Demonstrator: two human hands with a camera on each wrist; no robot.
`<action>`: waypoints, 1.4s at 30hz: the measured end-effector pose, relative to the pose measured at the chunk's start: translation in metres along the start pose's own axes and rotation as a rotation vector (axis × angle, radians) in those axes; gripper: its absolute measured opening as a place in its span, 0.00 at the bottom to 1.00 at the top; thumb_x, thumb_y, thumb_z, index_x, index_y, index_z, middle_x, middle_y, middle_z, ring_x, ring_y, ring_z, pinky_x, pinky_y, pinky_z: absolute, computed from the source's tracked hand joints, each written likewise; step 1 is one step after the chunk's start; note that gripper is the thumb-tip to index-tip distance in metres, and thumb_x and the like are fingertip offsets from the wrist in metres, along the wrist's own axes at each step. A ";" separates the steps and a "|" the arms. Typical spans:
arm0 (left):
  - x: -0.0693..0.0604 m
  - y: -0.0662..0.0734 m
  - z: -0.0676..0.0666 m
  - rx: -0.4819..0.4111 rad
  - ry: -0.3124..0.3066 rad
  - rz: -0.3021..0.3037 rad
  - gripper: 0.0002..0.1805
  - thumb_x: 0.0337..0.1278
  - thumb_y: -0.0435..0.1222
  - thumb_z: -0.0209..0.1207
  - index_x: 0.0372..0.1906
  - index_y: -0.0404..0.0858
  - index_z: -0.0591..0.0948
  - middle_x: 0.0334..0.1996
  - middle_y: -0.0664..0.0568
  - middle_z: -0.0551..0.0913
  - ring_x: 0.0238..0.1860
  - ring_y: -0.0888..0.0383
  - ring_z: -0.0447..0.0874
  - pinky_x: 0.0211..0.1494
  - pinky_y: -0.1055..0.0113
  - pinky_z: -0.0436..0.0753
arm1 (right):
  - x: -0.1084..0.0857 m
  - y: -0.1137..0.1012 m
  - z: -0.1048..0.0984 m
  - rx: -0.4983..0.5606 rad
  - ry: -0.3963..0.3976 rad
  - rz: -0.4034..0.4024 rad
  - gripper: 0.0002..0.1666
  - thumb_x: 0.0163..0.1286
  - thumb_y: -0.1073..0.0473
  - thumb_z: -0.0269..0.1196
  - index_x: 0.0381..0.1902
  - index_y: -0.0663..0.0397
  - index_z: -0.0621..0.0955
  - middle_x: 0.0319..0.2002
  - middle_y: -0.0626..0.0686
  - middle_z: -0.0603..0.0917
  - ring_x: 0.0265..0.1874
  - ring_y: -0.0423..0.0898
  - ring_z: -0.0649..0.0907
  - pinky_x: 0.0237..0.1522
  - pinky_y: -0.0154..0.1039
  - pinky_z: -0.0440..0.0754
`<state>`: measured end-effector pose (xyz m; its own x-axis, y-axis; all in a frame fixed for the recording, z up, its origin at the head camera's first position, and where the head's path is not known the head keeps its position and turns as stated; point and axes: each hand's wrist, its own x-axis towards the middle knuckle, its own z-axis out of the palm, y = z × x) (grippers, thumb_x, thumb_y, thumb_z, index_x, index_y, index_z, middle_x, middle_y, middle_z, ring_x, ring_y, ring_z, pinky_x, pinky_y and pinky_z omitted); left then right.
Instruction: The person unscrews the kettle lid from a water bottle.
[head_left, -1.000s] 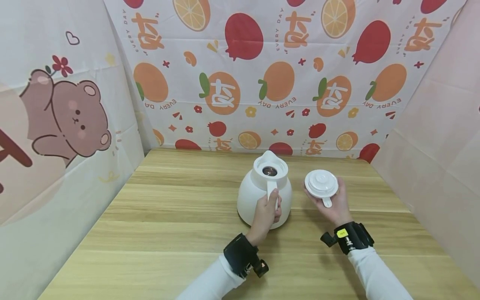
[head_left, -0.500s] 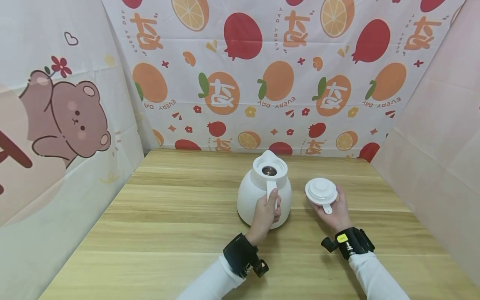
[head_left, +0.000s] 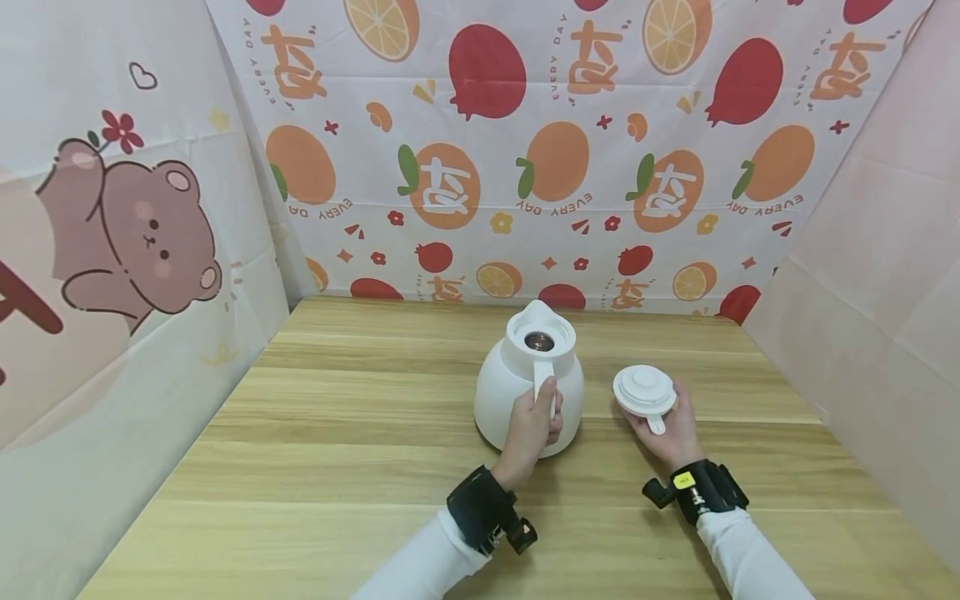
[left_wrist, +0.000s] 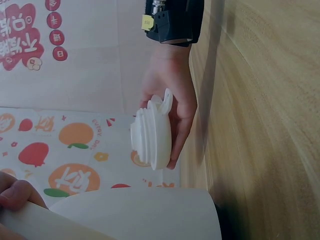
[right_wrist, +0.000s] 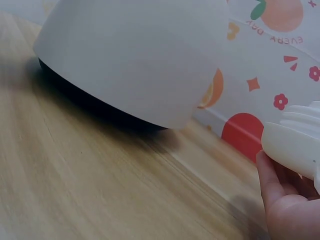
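A white, round-bellied thermal jug stands upright on the wooden table, its mouth uncovered and its spout pointing away. My left hand grips the jug's handle, thumb along the top of it. To the right, my right hand holds a white jug lid above the table, fingers beneath it and thumb at its right edge. The lid's stepped side faces up and its small tab points toward me. In the left wrist view, the lid is edge-on, with the fingers under it; the right wrist view cuts part of it off.
The table has light wood grain. A fruit-printed cloth hangs behind its far edge. Cloths also hang at both sides, the left one with a bear print. Black camera bands sit on both wrists.
My right hand has lowered the lid and drawn it slightly toward me, more in the first half second than after. The left hand and the jug have stayed put.
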<state>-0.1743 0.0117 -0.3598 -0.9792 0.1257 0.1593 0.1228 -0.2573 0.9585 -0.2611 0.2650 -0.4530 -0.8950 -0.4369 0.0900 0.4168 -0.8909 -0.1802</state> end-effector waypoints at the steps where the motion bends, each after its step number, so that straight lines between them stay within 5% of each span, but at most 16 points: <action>1: 0.002 -0.003 -0.001 -0.001 -0.001 -0.001 0.19 0.71 0.39 0.41 0.22 0.36 0.66 0.10 0.54 0.61 0.11 0.65 0.58 0.16 0.75 0.59 | 0.000 0.000 -0.001 0.008 -0.011 0.003 0.33 0.69 0.47 0.51 0.66 0.50 0.56 0.58 0.64 0.67 0.62 0.57 0.63 0.64 0.46 0.50; 8: 0.013 -0.024 -0.003 -0.016 -0.003 0.005 0.21 0.70 0.44 0.43 0.22 0.37 0.67 0.10 0.55 0.62 0.11 0.65 0.58 0.15 0.74 0.59 | -0.001 0.000 -0.003 -0.049 0.074 -0.023 0.43 0.68 0.45 0.53 0.71 0.34 0.41 0.57 0.61 0.68 0.63 0.53 0.63 0.64 0.45 0.50; 18: 0.012 -0.025 -0.003 -0.029 0.006 0.019 0.22 0.69 0.46 0.44 0.22 0.37 0.66 0.10 0.55 0.61 0.11 0.65 0.57 0.15 0.75 0.58 | -0.002 -0.001 -0.007 -0.094 0.161 -0.051 0.32 0.68 0.44 0.52 0.64 0.47 0.58 0.55 0.60 0.71 0.62 0.52 0.64 0.64 0.45 0.51; 27: 0.013 -0.025 -0.003 -0.023 0.007 0.014 0.22 0.69 0.46 0.43 0.22 0.37 0.66 0.10 0.55 0.61 0.11 0.64 0.57 0.15 0.74 0.58 | -0.005 0.000 -0.001 -0.264 0.264 -0.085 0.38 0.70 0.41 0.48 0.70 0.39 0.46 0.47 0.54 0.76 0.49 0.48 0.76 0.61 0.39 0.58; 35: 0.008 -0.013 -0.002 -0.026 -0.005 0.005 0.20 0.71 0.43 0.42 0.22 0.36 0.66 0.10 0.55 0.61 0.11 0.65 0.57 0.15 0.74 0.58 | -0.002 0.000 0.006 -0.429 0.372 -0.119 0.35 0.73 0.39 0.36 0.72 0.39 0.39 0.68 0.46 0.47 0.48 0.40 0.76 0.63 0.33 0.50; 42: -0.003 0.007 0.002 -0.018 -0.008 -0.006 0.19 0.72 0.37 0.40 0.21 0.36 0.65 0.10 0.55 0.60 0.11 0.66 0.57 0.15 0.76 0.58 | -0.001 0.001 0.010 -0.557 0.476 -0.146 0.33 0.74 0.41 0.32 0.72 0.41 0.40 0.69 0.44 0.47 0.48 0.35 0.73 0.59 0.29 0.57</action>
<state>-0.1704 0.0114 -0.3528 -0.9785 0.1352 0.1560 0.1145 -0.2733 0.9551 -0.2584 0.2628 -0.4430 -0.9599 -0.1058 -0.2597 0.2596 -0.6856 -0.6801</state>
